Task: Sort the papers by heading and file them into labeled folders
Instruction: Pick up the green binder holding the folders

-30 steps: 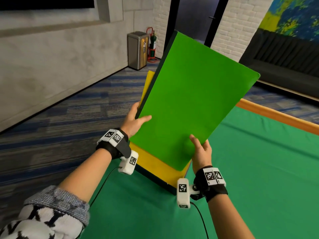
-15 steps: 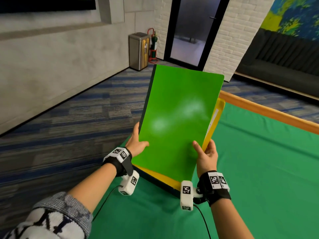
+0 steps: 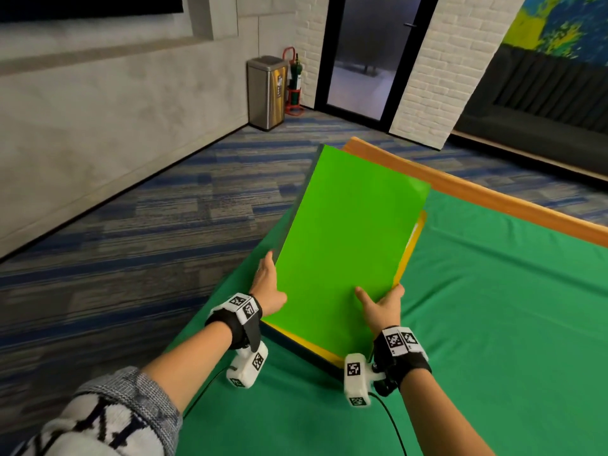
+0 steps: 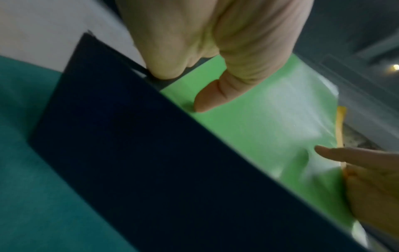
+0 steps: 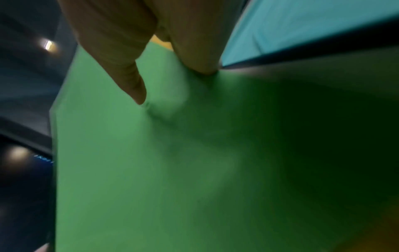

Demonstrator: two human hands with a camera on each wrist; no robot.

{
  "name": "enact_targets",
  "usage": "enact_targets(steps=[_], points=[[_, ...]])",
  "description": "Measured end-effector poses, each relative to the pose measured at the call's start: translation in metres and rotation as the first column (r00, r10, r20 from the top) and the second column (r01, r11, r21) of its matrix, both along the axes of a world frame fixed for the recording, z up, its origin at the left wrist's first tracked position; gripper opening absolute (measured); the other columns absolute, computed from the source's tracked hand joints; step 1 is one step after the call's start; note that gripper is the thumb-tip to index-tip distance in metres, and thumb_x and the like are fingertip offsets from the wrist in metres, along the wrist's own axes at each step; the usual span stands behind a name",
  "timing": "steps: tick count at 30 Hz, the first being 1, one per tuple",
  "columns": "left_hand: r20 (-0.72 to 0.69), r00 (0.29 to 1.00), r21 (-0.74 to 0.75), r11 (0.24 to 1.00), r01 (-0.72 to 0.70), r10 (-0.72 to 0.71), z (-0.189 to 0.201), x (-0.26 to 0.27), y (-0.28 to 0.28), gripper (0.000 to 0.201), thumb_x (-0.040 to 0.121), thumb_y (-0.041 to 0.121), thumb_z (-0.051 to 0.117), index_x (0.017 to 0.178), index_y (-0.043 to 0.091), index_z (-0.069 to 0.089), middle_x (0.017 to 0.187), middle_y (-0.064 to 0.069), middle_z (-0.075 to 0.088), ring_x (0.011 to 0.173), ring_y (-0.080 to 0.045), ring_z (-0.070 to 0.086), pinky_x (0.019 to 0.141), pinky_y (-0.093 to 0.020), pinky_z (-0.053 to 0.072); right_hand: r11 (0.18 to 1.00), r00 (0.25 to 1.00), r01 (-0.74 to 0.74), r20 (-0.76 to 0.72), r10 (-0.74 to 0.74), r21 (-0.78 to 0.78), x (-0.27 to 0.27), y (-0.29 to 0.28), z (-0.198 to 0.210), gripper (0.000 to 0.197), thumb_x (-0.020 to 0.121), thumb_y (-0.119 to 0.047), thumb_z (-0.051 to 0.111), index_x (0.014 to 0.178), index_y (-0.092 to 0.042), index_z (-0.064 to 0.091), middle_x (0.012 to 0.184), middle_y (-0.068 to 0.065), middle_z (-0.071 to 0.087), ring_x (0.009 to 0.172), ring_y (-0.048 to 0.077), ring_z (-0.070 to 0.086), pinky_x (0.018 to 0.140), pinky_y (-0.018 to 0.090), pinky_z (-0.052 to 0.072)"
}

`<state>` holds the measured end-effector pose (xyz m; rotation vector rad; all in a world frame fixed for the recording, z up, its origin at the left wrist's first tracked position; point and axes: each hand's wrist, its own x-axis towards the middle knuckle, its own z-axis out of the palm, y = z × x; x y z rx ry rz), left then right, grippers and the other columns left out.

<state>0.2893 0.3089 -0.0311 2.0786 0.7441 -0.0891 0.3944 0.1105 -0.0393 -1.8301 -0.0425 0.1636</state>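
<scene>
1. Head view, nearest: patterned knit sleeve (image 3: 98, 419) on the left forearm, marker-tagged wristbands with small white camera units on both wrists.
2. Left hand (image 3: 268, 287) clamped on the left edge of a stack of folders, thumb flat on the top cover, fingers tucked under; in the left wrist view, thumb (image 4: 212, 95) pressing the green cover just beside the dark edge.
3. Right hand (image 3: 383, 304) gripping the lower right edge of the same stack, thumb on top and fingers beneath; in the right wrist view, thumb tip (image 5: 138, 92) dimpling the green surface.
4. Green folder (image 3: 345, 245) uppermost, tilted up and away from the body; yellow folder (image 3: 408, 255) under it, peeking out along the right and near edges; dark folder (image 4: 134, 153) at the bottom, showing along the left and near edges.
5. Near corner of the stack low over, perhaps touching, the green tablecloth (image 3: 493, 324); contact not clear.
6. Wooden table edge (image 3: 493, 195) beyond the cloth.
7. Farther off: striped blue-grey carpet (image 3: 148, 232), steel waste bin (image 3: 266, 92) in the corner, red-framed fire extinguisher (image 3: 295, 83) just beside it, dark-framed glass door (image 3: 362, 51), white brick wall.
</scene>
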Motion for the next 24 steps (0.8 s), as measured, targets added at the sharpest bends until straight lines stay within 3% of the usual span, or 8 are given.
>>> enact_targets(steps=[4,6,8,12,15,16,20,24], points=[[-0.046,0.999,0.191,0.981,0.028,-0.019,0.001,0.008,-0.003,0.094,0.080,0.017,0.058,0.148,0.016,-0.006,0.156,-0.007,0.000,0.143,-0.027,0.012,0.115,-0.043,0.013,0.903,0.996,-0.086,-0.056,0.069,-0.421,0.003,0.001,0.007,0.084,0.083,-0.025,0.069,0.139,0.012,0.018,0.140,0.028,0.025,0.130,0.039,0.032,0.111,0.036,0.024],[-0.086,0.996,0.255,0.966,0.044,-0.023,0.000,0.012,-0.010,0.092,0.080,0.026,0.058,0.148,0.014,-0.003,0.154,-0.004,0.002,0.140,-0.025,0.017,0.112,-0.044,0.015,0.817,0.984,-0.177,-0.108,0.141,-0.548,0.001,0.000,0.010,0.077,0.086,-0.031,0.064,0.136,0.012,0.025,0.141,0.030,0.023,0.130,0.039,0.033,0.110,0.032,0.025],[-0.097,0.995,0.273,0.961,0.044,-0.019,0.000,0.016,-0.013,0.087,0.083,0.030,0.058,0.147,0.008,0.003,0.153,-0.005,-0.001,0.140,-0.027,0.015,0.111,-0.044,0.016,0.774,0.977,-0.210,-0.162,0.140,-0.598,0.005,-0.003,0.010,0.062,0.088,-0.033,0.061,0.126,0.011,0.040,0.136,0.029,0.037,0.124,0.037,0.042,0.103,0.033,0.032],[-0.059,0.998,0.153,0.988,-0.006,0.015,0.001,0.022,-0.005,0.071,0.087,0.021,0.055,0.144,-0.001,0.018,0.154,-0.013,0.003,0.141,-0.030,0.012,0.114,-0.034,0.017,0.804,0.968,-0.207,-0.238,0.084,-0.558,0.018,-0.013,0.014,0.041,0.090,-0.029,0.056,0.107,0.008,0.054,0.111,0.025,0.059,0.105,0.035,0.057,0.083,0.035,0.043],[-0.058,0.998,0.131,0.991,0.035,-0.027,-0.002,0.022,-0.006,0.071,0.090,0.012,0.051,0.145,-0.003,0.009,0.155,-0.016,0.003,0.142,-0.027,0.016,0.113,-0.028,0.016,0.758,0.949,-0.295,-0.268,0.163,-0.581,0.018,-0.013,0.013,0.034,0.092,-0.025,0.050,0.067,-0.003,0.053,0.084,0.020,0.057,0.082,0.029,0.056,0.069,0.027,0.036],[-0.059,0.998,0.158,0.986,0.047,-0.038,-0.003,0.021,-0.005,0.072,0.090,0.011,0.051,0.145,-0.003,0.008,0.155,-0.016,0.003,0.142,-0.027,0.016,0.113,-0.027,0.016,0.749,0.946,-0.311,-0.262,0.189,-0.585,0.019,-0.012,0.012,0.033,0.092,-0.026,0.050,0.066,-0.005,0.052,0.083,0.018,0.056,0.078,0.025,0.053,0.069,0.026,0.035],[-0.085,0.993,0.289,0.952,0.105,-0.084,-0.009,0.019,0.004,0.069,0.087,0.018,0.059,0.144,0.008,0.023,0.155,-0.011,0.012,0.138,-0.026,0.027,0.115,-0.037,0.024,0.800,0.948,-0.314,-0.206,0.241,-0.510,0.018,-0.018,0.021,0.034,0.088,-0.033,0.059,0.104,-0.002,0.064,0.106,0.019,0.061,0.099,0.025,0.058,0.085,0.031,0.044],[-0.207,0.951,0.421,0.857,0.297,-0.228,-0.015,0.013,-0.004,0.063,0.077,0.018,0.073,0.132,0.030,0.046,0.157,-0.004,-0.001,0.139,-0.026,0.026,0.114,-0.044,0.024,0.741,0.952,-0.306,-0.213,0.222,-0.598,0.011,-0.030,0.033,0.055,0.086,-0.032,0.065,0.127,0.001,0.052,0.133,0.016,0.053,0.121,0.027,0.052,0.099,0.032,0.039]])
